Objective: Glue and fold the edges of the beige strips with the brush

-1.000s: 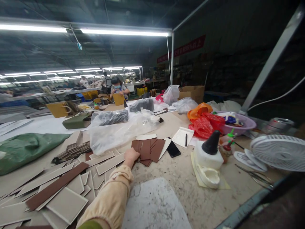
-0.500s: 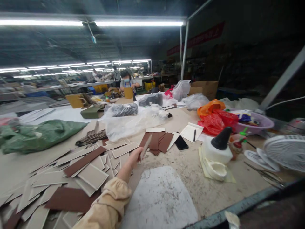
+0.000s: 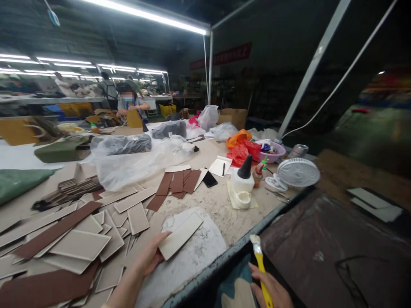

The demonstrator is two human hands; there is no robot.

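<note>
My left hand is closed on one end of a pale rectangular panel, thumb on top. The panel is tilted above a stained white sheet that lies on the table. Beyond the table's edge at lower right, my right hand grips a paintbrush by its yellow handle, with the pale bristles pointing up. Loose panels in beige and reddish brown lie heaped left of my left arm. A smaller group of brown panels sits farther back.
A white bottle with a black cone top stands at centre right, near a small white fan. A black phone and a notepad with a pen lie behind. Clear plastic bags cover the middle back. Across the table works another person.
The view has swung right. My left hand has brought the panel nearer and over the white sheet. My right hand has come into view with the brush, whose bristles alone showed earlier.
</note>
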